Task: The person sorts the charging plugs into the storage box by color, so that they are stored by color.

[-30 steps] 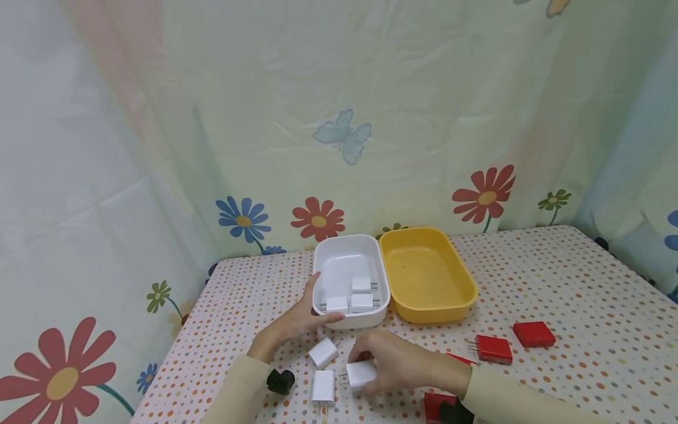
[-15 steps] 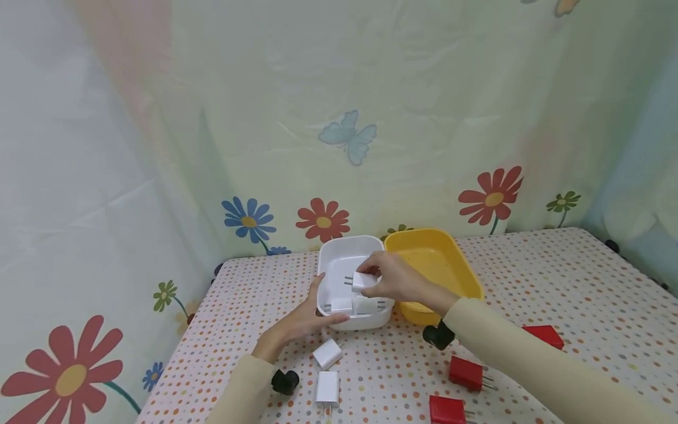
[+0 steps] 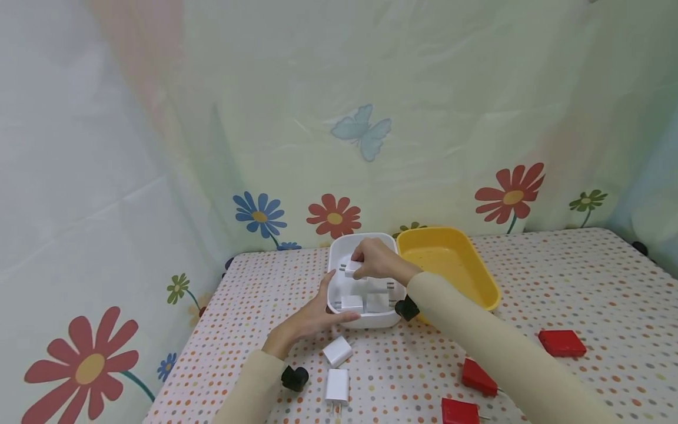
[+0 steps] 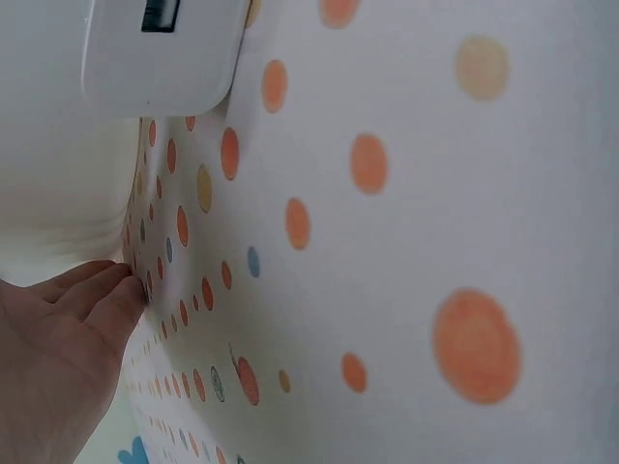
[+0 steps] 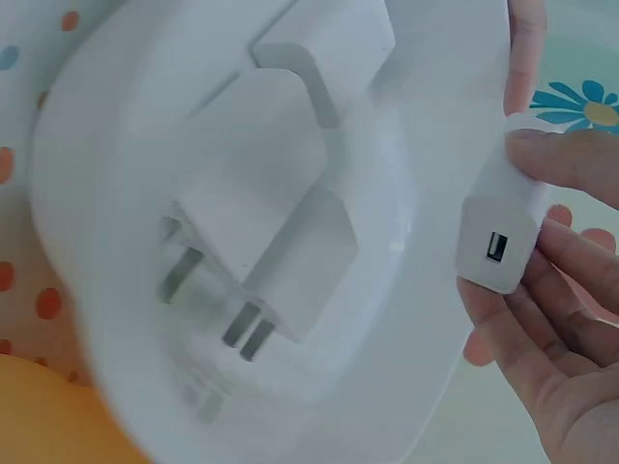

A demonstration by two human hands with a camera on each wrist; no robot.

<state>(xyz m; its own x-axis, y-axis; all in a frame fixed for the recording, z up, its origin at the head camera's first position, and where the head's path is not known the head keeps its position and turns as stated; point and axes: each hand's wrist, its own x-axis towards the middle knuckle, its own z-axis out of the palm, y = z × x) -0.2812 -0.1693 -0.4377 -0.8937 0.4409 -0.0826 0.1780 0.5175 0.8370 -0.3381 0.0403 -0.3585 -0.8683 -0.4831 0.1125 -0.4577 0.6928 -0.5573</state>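
My right hand (image 3: 378, 259) pinches a white USB charger plug (image 3: 352, 269) over the white tray (image 3: 377, 321). In the right wrist view this charger (image 5: 501, 213) sits between thumb and fingers, its USB port facing the camera. Several white chargers lie in the tray, two at its front, the left charger (image 3: 352, 304) and right charger (image 3: 378, 302). My left hand (image 3: 312, 316) rests against the tray's front left corner, thumb along the front wall. The left wrist view shows its fingers (image 4: 102, 295) extended.
Two white chargers, one angled (image 3: 338, 351) and one straight (image 3: 337, 386), lie before the white tray. A yellow tray (image 3: 450, 265) stands right beside it. Red chargers lie to the right, including a far one (image 3: 562, 343) and a near one (image 3: 459, 411), on a dotted cloth.
My right hand has lifted a white charger from the table and carried it forward over the white tray, further toward its back. The left hand stays at the tray.
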